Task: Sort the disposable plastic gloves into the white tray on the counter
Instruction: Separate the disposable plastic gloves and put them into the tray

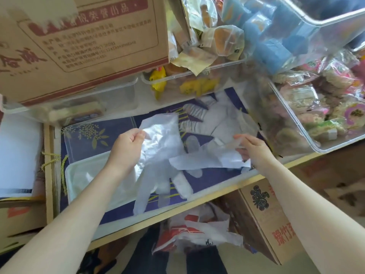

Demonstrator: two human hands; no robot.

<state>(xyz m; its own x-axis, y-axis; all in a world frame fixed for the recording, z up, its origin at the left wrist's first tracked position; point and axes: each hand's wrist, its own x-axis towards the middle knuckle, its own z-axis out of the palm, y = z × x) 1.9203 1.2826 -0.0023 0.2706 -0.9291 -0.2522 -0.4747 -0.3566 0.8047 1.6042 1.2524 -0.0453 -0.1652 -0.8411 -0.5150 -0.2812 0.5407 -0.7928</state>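
The left hand [128, 143] is pinching a glove [158, 155] at 3 o'clock of the tray [68, 175]; the right hand [250, 147] is pinching another. Several gloves are waiting at 1 o'clock.

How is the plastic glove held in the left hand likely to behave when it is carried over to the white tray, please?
Probably floppy: the glove droops from the left hand, fingers dangling. Likely very light, being thin and see-through. It may cling or drift instead of dropping neatly into the white tray.

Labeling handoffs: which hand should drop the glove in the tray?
Left hand: it pinches the translucent plastic glove, hanging beside the white rectangular tray. Right hand is farther away.
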